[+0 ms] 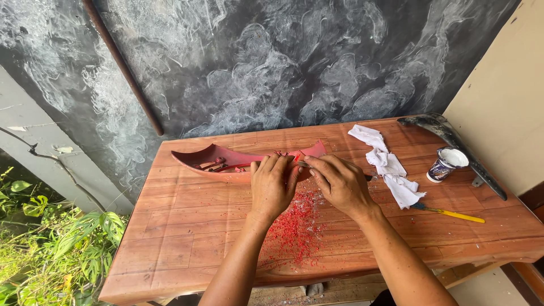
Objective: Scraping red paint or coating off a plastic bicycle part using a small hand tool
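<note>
Down on the wooden desk [187, 226], seen from the head camera, a long red curved panel [226, 161] lies near the far edge, its hollow side up. The left hand [273, 184] rests on the panel's near rim, fingers [277, 164] spread flat over it and pressing, not curled around anything. The right hand [340, 184] sits just right of the left, its fingers [317, 167] pinched on a thin scraping tool [303, 164] whose tip meets the panel between both hands. Red shavings [297, 226] are scattered on the desk on the near side of the panel, under the wrists. Right of the panel lie a crumpled white rag [388, 164], a small cup [445, 164] of white paste, a yellow-handled tool [453, 213] and a dark curved part [453, 144].
</note>
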